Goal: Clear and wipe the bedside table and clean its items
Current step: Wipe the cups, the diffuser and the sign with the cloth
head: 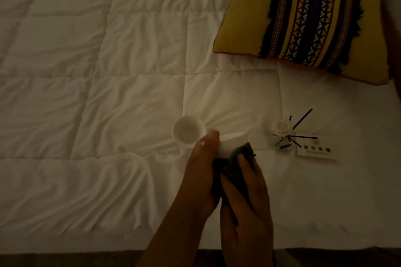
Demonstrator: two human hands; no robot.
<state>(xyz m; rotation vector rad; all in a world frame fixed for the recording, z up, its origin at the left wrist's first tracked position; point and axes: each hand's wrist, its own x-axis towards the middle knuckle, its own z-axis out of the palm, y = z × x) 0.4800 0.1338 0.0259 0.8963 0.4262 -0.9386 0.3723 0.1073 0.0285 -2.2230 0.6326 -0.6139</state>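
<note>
My left hand [200, 171] grips a small white cup [230, 143] tilted on its side above the bed. My right hand [245, 193] presses a dark green cloth [234, 165] against the cup's underside, fingers closed on the cloth. A second white cup [188, 130] lies on the white quilt [108, 93] just left of the held one, its mouth facing up toward me. To the right stand a small glass reed diffuser with black sticks and a white flower [282, 134] and a white printed card [316, 150].
A yellow cushion with dark patterned stripes [303, 19] lies at the upper right of the bed. The bed's near edge runs along the bottom, with dark floor [65, 260] below it. The light is dim.
</note>
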